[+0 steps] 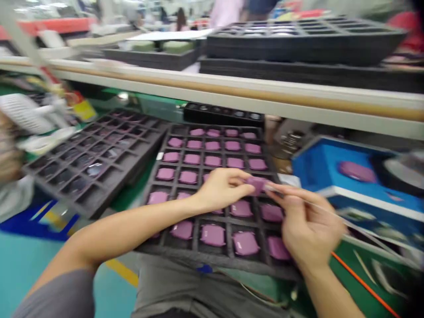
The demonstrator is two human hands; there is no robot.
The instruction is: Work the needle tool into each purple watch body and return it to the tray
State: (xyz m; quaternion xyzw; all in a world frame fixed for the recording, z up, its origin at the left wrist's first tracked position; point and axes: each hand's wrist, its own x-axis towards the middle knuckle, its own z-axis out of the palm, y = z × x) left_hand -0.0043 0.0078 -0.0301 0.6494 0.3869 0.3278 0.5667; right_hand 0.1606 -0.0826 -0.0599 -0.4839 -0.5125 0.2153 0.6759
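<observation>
My left hand (218, 190) pinches a small purple rounded-square casing (256, 184) between thumb and fingers, above a black foam tray (212, 254). My right hand (308, 225) is closed on a slim pale tool, its tip at the casing's right edge. A thin white line (361, 229) trails from this hand to the lower right; whether it is a stick or a cord I cannot tell. More purple casings (212, 234) lie in the tray's compartments below both hands.
On the left sits a second black tray (115, 190) holding dark, shiny pieces. A blue box-like stand (327, 163) with a purple casing (357, 171) on top is at the right. Overhead, a shelf (232, 90) carries stacked black trays (298, 48). An orange rod (364, 282) lies lower right.
</observation>
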